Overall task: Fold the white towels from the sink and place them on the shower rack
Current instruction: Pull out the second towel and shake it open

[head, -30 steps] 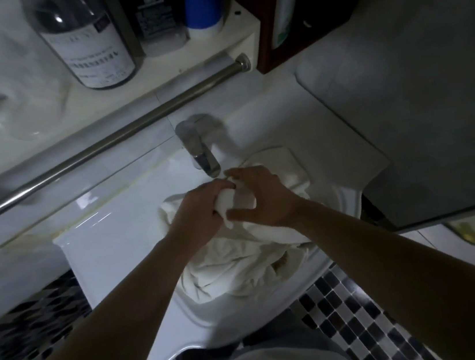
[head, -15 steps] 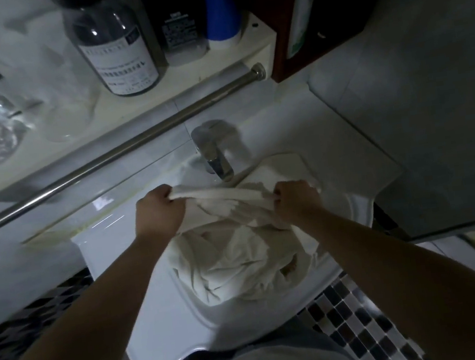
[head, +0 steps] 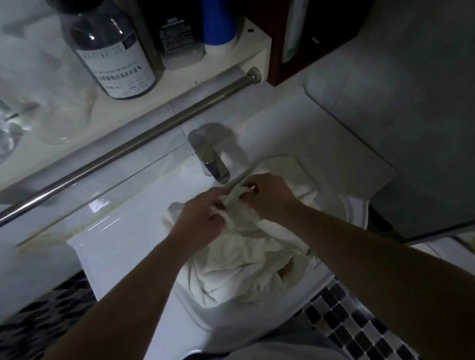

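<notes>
A crumpled heap of white towels [head: 243,265] fills the basin of the white sink [head: 125,252]. Over the back of the heap, just in front of the faucet, my left hand [head: 201,214] and my right hand [head: 268,195] are close together. Each grips a bunched edge of the top towel, its fingers curled round the cloth. A thin strip of towel runs from between the hands up toward the faucet. The lower towels are partly hidden under my forearms.
A chrome faucet [head: 210,156] stands behind the basin. Above it runs a metal towel bar [head: 124,152] under a shelf with a dark labelled bottle [head: 111,48], a black bottle [head: 175,28] and a blue-and-white bottle [head: 215,10]. Right of the sink is a grey wall [head: 431,100]; below it lies a checkered mosaic floor [head: 359,333].
Half a second ago my hands were spread apart, stretching a towel edge across the basin. They have come back together near the faucet, bunching that edge between them.
</notes>
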`<state>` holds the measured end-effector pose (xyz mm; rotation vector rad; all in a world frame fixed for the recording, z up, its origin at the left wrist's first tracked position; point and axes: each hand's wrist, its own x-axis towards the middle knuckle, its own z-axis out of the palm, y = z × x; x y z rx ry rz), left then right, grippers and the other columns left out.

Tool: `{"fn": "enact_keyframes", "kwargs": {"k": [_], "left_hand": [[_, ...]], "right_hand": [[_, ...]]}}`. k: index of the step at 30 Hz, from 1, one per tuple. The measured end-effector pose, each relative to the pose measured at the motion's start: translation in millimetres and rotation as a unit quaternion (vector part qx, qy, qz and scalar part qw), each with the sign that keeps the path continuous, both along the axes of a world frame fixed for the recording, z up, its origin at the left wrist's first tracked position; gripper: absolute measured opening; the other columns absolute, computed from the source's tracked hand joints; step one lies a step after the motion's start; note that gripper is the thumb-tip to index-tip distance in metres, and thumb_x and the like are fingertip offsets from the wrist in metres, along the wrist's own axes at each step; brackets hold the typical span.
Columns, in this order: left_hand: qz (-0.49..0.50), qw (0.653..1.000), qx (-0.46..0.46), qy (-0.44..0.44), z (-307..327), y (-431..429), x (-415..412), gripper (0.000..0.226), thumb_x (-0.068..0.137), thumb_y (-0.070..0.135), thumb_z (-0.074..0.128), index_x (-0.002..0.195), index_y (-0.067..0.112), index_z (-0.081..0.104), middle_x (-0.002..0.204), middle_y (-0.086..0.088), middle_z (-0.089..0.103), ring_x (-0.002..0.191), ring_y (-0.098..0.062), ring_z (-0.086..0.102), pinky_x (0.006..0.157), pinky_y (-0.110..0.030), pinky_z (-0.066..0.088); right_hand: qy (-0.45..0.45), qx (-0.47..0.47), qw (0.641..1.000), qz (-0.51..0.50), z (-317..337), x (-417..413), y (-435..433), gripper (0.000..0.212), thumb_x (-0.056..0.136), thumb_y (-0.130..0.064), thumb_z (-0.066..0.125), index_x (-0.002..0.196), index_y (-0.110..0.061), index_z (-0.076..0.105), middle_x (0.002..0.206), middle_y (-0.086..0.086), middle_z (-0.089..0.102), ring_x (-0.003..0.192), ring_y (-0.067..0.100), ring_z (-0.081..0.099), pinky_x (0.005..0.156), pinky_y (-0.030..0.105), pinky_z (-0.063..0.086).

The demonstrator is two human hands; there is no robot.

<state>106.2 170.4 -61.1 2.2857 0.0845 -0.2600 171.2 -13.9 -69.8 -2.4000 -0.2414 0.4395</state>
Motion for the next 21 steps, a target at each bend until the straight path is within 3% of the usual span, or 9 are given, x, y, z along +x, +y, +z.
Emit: {"fn": "enact_keyframes", "kwargs": {"k": [3, 6, 9, 11, 12, 15, 18, 20, 21], "left_hand": [[-0.052, 0.999, 0.002, -0.013, -6.1, -11.1, 6.3, 0.066, 0.079, 0.011, 0.062, 0.142, 0.026, 0.049, 0.120, 0.004, 0.058, 0.105, -0.011, 0.056, 0.085, -0.014, 0.044], [-0.031, 0.997, 0.060, -0.037, -11.6, -5.6, 6.4, 0.044, 0.082, 0.014, 0.065, 0.125, 0.023, 0.064, 0.108, -0.002, 0.065, 0.096, -0.019, 0.061, 0.073, -0.012, 0.038], [-0.005, 0.994, 0.103, -0.037, -13.8, 3.6, 0.3, 0.027, 0.086, 0.021, 0.064, 0.112, 0.023, 0.071, 0.102, -0.002, 0.072, 0.091, -0.021, 0.065, 0.070, -0.020, 0.039], [0.019, 0.994, 0.100, -0.033, -12.3, 9.1, -3.7, 0.023, 0.087, 0.023, 0.063, 0.108, 0.027, 0.071, 0.096, 0.003, 0.073, 0.078, -0.012, 0.062, 0.061, -0.013, 0.040], [0.039, 0.995, 0.088, -0.034, -10.6, 11.4, -5.8, 0.022, 0.088, 0.023, 0.062, 0.106, 0.032, 0.071, 0.091, 0.008, 0.072, 0.072, -0.007, 0.061, 0.058, -0.007, 0.039], [0.106, 0.992, 0.048, -0.057, -2.8, 16.6, -8.9, 0.021, 0.089, 0.022, 0.063, 0.096, 0.041, 0.066, 0.081, 0.020, 0.067, 0.073, -0.001, 0.063, 0.059, -0.005, 0.042], [0.099, 0.989, 0.032, -0.106, 8.8, 12.4, -7.9, 0.014, 0.081, 0.029, 0.080, 0.082, 0.035, 0.067, 0.075, 0.016, 0.066, 0.071, 0.000, 0.062, 0.061, -0.007, 0.040], [0.081, 0.986, 0.005, -0.146, 20.4, 4.2, -4.9, 0.014, 0.080, 0.028, 0.080, 0.080, 0.035, 0.068, 0.076, 0.015, 0.067, 0.073, 0.002, 0.062, 0.065, -0.011, 0.041], [0.065, 0.984, -0.008, -0.167, 26.8, -0.7, -3.0, 0.012, 0.080, 0.025, 0.078, 0.081, 0.033, 0.069, 0.079, 0.015, 0.068, 0.076, 0.001, 0.063, 0.068, -0.012, 0.043]], "right_hand": [[0.018, 0.041, 0.998, 0.043, 10.8, -0.7, 10.0, 0.018, 0.088, -0.038, 0.062, 0.096, -0.027, 0.074, 0.081, -0.010, 0.071, 0.073, 0.007, 0.066, 0.065, 0.023, 0.048], [0.026, 0.037, 0.992, 0.116, 17.1, 1.0, 3.5, 0.019, 0.090, -0.040, 0.063, 0.097, -0.029, 0.076, 0.087, -0.008, 0.074, 0.071, 0.000, 0.064, 0.066, 0.017, 0.047], [-0.013, 0.014, 0.991, 0.135, 17.8, 5.2, -11.4, 0.021, 0.089, -0.028, 0.062, 0.105, -0.031, 0.076, 0.095, -0.005, 0.075, 0.063, -0.015, 0.049, 0.058, 0.000, 0.037], [-0.023, 0.002, 0.994, 0.106, 16.6, 8.5, -18.6, 0.022, 0.094, -0.024, 0.059, 0.106, -0.029, 0.076, 0.094, 0.000, 0.075, 0.064, -0.008, 0.050, 0.052, 0.001, 0.034], [-0.025, -0.012, 0.995, 0.093, 15.6, 9.3, -21.1, 0.023, 0.096, -0.024, 0.056, 0.108, -0.027, 0.077, 0.094, 0.002, 0.073, 0.069, 0.000, 0.055, 0.053, 0.003, 0.031], [-0.022, -0.014, 0.998, 0.061, 14.9, 10.5, -23.0, 0.028, 0.099, -0.023, 0.051, 0.117, -0.021, 0.073, 0.105, 0.002, 0.071, 0.097, 0.023, 0.065, 0.069, 0.019, 0.041], [0.040, 0.058, 0.994, 0.085, 24.4, 6.3, -20.0, 0.037, 0.093, -0.030, 0.061, 0.130, -0.026, 0.063, 0.123, -0.005, 0.066, 0.111, 0.017, 0.063, 0.083, 0.023, 0.044], [0.091, 0.107, 0.977, 0.158, 33.7, 1.1, -12.3, 0.048, 0.088, -0.028, 0.072, 0.134, -0.023, 0.059, 0.123, -0.005, 0.066, 0.108, 0.011, 0.063, 0.084, 0.021, 0.047], [0.098, 0.130, 0.968, 0.193, 36.6, -1.4, -8.4, 0.043, 0.087, -0.024, 0.075, 0.127, -0.020, 0.061, 0.117, -0.004, 0.068, 0.102, 0.005, 0.064, 0.083, 0.017, 0.047]]}}
